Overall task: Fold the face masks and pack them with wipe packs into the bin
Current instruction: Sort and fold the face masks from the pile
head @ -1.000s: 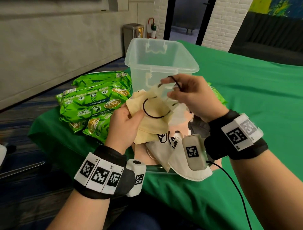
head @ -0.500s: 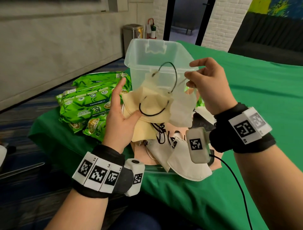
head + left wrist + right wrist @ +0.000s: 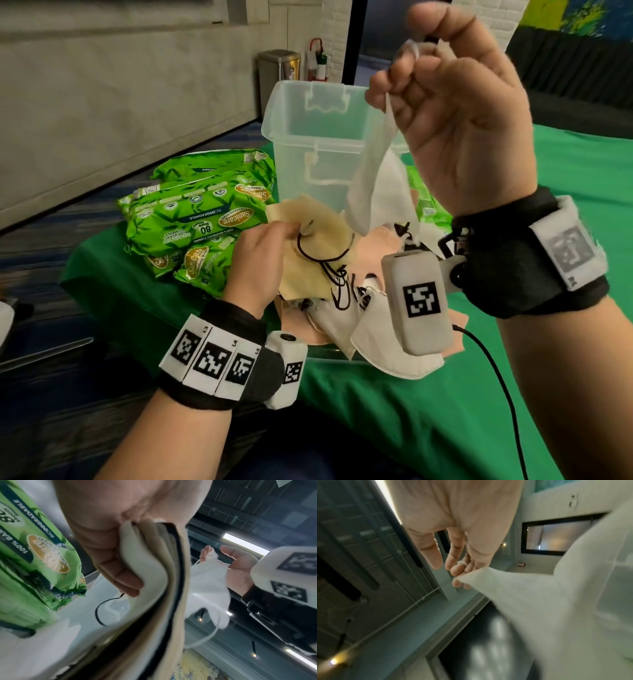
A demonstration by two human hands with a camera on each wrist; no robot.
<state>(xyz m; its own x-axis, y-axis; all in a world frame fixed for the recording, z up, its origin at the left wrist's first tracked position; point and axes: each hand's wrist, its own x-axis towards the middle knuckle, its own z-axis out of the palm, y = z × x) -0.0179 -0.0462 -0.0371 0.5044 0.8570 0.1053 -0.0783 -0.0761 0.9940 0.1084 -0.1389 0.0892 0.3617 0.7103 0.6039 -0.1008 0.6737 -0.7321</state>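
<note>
My right hand is raised high in front of the clear plastic bin and pinches the corner of a white mask, which hangs down from its fingers. The right wrist view shows the fingertips pinching that white mask with its ear loop around a finger. Lower down, my left hand grips a beige mask with black ear loops, just above the mask pile. In the left wrist view the fingers curl around the beige mask.
Several green wipe packs lie stacked left of the bin on the green tablecloth. More masks, white and peach, are heaped in a clear tray at the near edge. A steel waste bin stands by the far wall.
My right hand has risen well above the bin, lifting the white mask away from the beige one. My left hand has lowered with the beige mask toward the pile.
</note>
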